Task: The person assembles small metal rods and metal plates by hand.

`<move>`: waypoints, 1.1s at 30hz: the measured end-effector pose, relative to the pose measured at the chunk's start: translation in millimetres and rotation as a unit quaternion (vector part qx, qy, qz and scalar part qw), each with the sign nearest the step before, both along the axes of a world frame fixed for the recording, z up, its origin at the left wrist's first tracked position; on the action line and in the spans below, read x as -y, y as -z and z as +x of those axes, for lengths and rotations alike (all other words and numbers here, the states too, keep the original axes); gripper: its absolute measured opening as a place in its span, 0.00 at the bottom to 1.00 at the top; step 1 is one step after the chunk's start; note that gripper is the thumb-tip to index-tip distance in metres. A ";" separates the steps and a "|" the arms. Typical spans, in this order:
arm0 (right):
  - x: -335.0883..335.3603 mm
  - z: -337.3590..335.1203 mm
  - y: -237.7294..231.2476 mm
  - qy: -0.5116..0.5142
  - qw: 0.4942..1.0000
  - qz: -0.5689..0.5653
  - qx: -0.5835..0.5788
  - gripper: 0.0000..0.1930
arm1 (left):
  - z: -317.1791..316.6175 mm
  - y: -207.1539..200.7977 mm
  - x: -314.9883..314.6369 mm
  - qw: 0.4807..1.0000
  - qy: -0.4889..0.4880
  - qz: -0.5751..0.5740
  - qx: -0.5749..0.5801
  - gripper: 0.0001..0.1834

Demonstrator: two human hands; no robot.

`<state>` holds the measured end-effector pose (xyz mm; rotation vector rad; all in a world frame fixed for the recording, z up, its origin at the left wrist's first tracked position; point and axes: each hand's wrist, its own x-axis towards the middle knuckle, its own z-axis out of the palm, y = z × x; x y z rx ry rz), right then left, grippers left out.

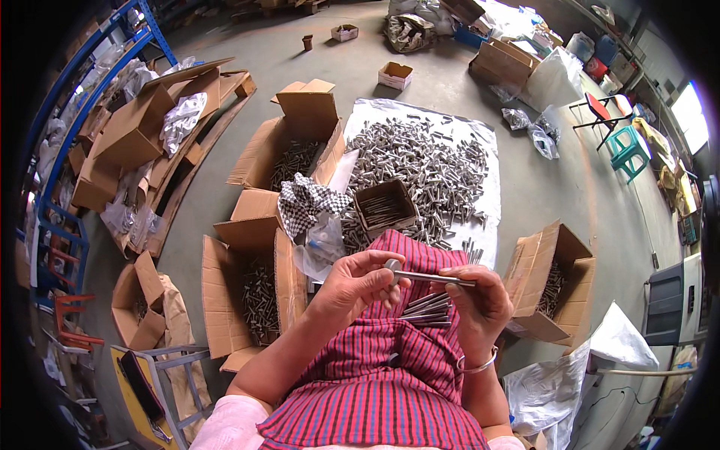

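Observation:
Over my lap, my right hand grips one end of a thin grey metal rod, which lies almost level. The fingers of my left hand pinch a small round metal disc at the rod's other end. Whether the disc and rod are joined, I cannot tell. More metal rods lie in a bunch on my striped apron, between the two hands. Beyond my knees stands a small open carton with thin rods inside. Around it, a large heap of short metal pieces covers a white sheet.
Open cardboard boxes with metal pieces stand left, farther left-front and right. A checkered cloth hangs over one box. At far left are a loaded pallet and blue shelving. A green stool stands at far right.

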<state>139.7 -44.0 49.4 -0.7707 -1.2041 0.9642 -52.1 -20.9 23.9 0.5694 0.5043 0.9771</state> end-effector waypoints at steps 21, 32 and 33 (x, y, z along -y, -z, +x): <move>5.7 9.6 10.4 0.081 0.928 0.054 0.360 0.09 | -3.8 3.6 1.2 0.996 -0.020 0.036 -0.073 0.15; 7.7 5.7 32.2 0.036 0.958 -0.283 0.035 0.24 | 12.4 -2.7 0.8 0.967 -0.055 0.165 -0.185 0.14; 8.0 5.2 32.7 0.033 0.958 -0.284 0.015 0.25 | 15.4 -4.8 0.9 0.978 -0.058 0.132 -0.149 0.15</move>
